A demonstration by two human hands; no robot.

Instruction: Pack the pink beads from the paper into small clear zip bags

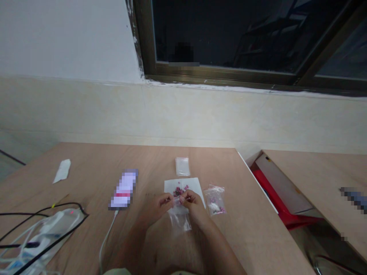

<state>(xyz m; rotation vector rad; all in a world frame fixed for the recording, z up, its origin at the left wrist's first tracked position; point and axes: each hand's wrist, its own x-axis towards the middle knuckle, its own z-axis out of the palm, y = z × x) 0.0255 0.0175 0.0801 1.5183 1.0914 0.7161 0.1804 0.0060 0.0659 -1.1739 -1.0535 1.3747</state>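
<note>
A small clear zip bag [180,220] hangs toward me between my hands, its top edge gripped at both sides. Fingers of my left hand [163,204] pinch the left corner, while my right hand [193,203] pinches the right one. Just beyond my fingertips, a loose heap of small pink and dark pieces [179,190] lies on a white sheet of paper [195,184]. To the right of the paper is another clear zip bag [215,200] with some pink pieces inside. A flat stack of what look like clear bags [182,167] rests behind the paper.
A phone [124,190] with a white cable lies left of my hands. Farther left are a white power strip [61,225] with black cords and a white paper scrap [62,170]. The wooden table [243,229] ends at the right, where a gap shows something red [286,214].
</note>
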